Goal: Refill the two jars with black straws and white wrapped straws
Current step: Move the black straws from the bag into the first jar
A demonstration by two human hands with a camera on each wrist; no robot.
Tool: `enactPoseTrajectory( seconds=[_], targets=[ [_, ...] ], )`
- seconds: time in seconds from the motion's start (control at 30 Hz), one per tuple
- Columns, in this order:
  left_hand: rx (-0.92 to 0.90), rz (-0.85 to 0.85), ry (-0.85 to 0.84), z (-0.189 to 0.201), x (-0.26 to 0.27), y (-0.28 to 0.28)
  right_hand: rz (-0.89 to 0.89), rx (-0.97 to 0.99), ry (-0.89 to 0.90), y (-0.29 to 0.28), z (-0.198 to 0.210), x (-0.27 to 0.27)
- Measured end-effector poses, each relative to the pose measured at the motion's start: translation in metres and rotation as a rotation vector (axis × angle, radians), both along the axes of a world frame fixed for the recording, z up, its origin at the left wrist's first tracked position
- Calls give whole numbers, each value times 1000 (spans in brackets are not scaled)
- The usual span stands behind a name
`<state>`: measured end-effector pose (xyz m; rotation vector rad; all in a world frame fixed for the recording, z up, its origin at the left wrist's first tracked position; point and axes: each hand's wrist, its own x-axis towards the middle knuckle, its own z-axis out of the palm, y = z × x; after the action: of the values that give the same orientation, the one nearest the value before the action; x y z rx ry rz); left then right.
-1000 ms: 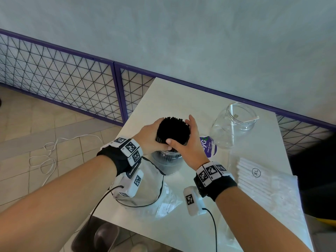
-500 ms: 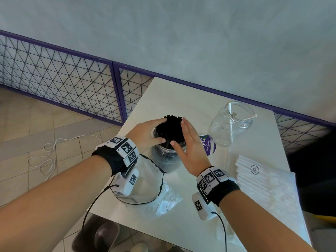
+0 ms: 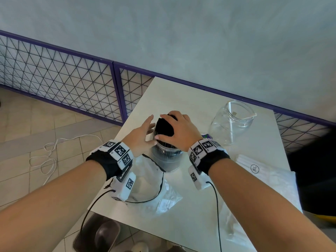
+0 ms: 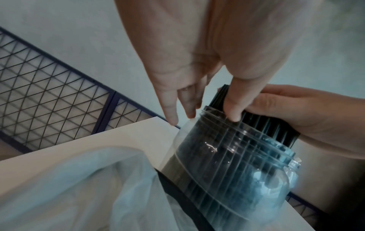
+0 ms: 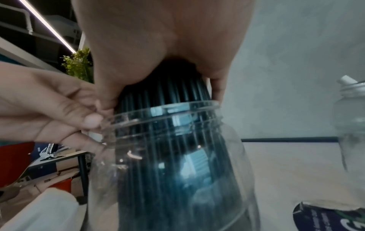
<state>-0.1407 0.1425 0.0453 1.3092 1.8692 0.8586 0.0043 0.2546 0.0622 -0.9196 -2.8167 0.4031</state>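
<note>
Head view: at the centre of the frame a clear jar [image 3: 166,157] stands upright on the white desk [image 3: 200,113], packed with a tight bundle of black straws [image 3: 164,127] whose tops rise above its rim. The right hand [image 3: 179,130] lies over the bundle, fingers curled round its top. The left hand [image 3: 141,135] sits at the jar's left side, fingers fairly straight, touching the rim. In the upper right a second clear jar [image 3: 231,122] stands apart, holding only a couple of white wrapped straws [image 3: 231,124]. At the right edge lies a bag of white wrapped straws [image 3: 261,171] marked XL. An empty plastic bag [image 3: 154,190] lies crumpled in the lower centre.

Left wrist view: the jar fills the lower right, its threaded neck plain, the dark straws showing as vertical lines through the plastic. The left thumb presses the bundle just above the rim; the other fingers [image 4: 169,107] reach down, straight, beside the neck. The right hand grips the bundle from the right.

Right wrist view: the right palm caps the ribbed black bundle at upper centre, thumb and fingers wrapped round it. The left hand's fingertips [image 5: 92,121] touch the rim from the left.
</note>
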Motion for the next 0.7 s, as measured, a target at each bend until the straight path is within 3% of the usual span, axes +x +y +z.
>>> enactPoseTrajectory(
  seconds=[0.13, 0.2, 0.43, 0.7],
  targets=[
    [-34, 14, -100, -1, -6, -6, -85, 46, 247, -7, -7, -5],
    [-57, 10, -107, -1, -7, -8, -128, 62, 283, -11, -12, -5],
    [-76, -23, -96, -4, -7, -11, 101, 244, 14, -13, -6, -6],
    [-83, -15, -70, 1, -8, -14, 160, 300, -153, -11, -6, -7]
  ],
)
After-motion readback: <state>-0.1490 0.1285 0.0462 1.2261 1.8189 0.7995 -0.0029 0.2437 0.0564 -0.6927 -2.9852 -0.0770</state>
